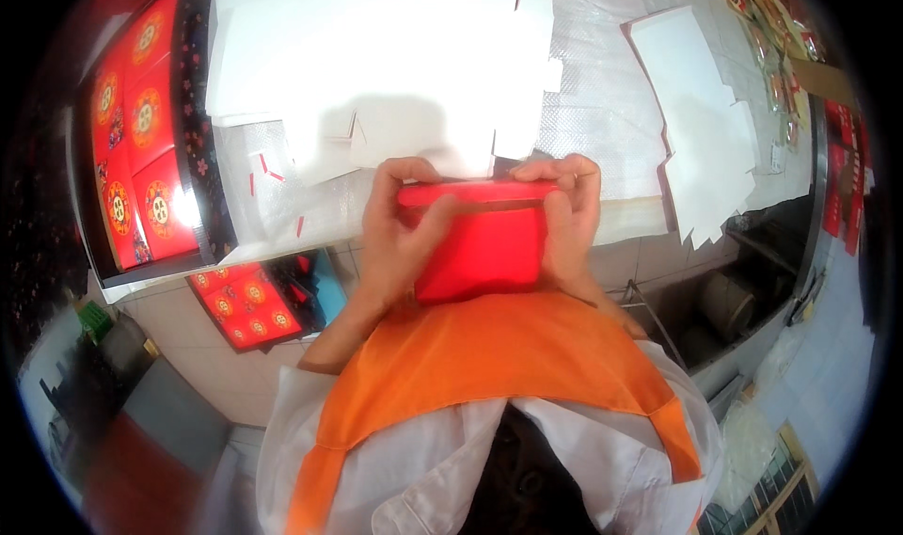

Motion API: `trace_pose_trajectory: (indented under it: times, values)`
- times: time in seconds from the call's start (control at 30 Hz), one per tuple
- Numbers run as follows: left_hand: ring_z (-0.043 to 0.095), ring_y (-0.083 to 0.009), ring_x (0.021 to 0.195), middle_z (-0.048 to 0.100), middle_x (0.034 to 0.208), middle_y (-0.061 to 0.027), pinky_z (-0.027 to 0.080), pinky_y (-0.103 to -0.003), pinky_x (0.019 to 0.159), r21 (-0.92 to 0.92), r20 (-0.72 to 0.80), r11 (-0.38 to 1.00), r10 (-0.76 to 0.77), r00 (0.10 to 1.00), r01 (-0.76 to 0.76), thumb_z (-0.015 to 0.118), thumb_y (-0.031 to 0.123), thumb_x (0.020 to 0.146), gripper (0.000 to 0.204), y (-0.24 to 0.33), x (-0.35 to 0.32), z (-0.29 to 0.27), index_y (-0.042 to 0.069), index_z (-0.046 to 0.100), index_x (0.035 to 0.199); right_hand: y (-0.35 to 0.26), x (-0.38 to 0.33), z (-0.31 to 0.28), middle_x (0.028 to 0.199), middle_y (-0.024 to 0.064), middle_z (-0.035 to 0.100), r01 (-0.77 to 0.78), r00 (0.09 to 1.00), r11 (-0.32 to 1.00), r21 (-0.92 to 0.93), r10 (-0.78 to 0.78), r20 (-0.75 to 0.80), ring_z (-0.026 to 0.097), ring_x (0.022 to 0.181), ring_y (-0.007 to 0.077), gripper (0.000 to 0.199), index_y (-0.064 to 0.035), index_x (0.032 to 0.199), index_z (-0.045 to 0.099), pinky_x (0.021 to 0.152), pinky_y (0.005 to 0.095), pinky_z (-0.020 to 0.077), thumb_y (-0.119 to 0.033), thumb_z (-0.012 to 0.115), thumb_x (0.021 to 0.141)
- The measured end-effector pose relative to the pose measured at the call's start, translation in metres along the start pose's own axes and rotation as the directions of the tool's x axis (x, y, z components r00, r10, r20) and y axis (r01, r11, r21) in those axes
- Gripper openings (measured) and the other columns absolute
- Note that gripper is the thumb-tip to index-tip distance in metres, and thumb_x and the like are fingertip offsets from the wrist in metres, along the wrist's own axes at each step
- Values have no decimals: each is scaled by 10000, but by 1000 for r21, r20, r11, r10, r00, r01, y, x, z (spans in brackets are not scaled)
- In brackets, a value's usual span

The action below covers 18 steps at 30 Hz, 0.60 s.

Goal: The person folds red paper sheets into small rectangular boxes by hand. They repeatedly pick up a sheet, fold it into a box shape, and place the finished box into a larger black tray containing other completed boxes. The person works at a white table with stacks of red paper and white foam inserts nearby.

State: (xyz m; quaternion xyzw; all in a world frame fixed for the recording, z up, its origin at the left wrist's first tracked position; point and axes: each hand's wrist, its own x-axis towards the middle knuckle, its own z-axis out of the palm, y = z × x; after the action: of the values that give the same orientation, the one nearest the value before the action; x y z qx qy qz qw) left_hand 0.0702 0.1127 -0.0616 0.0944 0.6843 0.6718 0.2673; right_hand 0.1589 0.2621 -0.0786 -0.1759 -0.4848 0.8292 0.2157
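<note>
In front of my orange apron (499,347) I hold a red cardboard box (482,257), apparently partly folded, with a narrow folded edge along its far side. My left hand (400,220) grips the left end of that edge, thumb on the near side and fingers curled over the far side. At the other end my right hand (572,210) pinches it the same way. Just beyond the hands, a pile of flat white carton blanks (376,55) lies on the table. The inside of the red box is not visible.
More white blanks (701,111) lie at the table's right. A tray (141,276) of red boxes with round gold emblems stands at the left. Small red scraps (271,170) lie on the plastic-covered table. Below, another carton of patterned red boxes (249,307) sits on the tiled floor.
</note>
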Motion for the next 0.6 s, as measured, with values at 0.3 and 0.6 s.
trace_pose_trajectory:
  times: [0.3,0.6]
  values:
    - [508,-120,855,524,901,-42,405,-237,785,71,6,994,88,996,-88,574,-1,780,132,-3,0,-1,14,504,890,-17,9,2,964,77,561,-41,990,897,-440,96,104,512,914,117,53,10,895,541,821,241,406,9,511,851]
    - [523,-167,902,549,969,-90,399,-254,821,122,-23,976,186,982,-182,512,-10,825,58,-12,-8,-1,-3,541,875,-14,7,-3,963,82,570,-81,986,916,-394,130,100,514,891,117,84,16,879,546,807,237,407,-6,464,879]
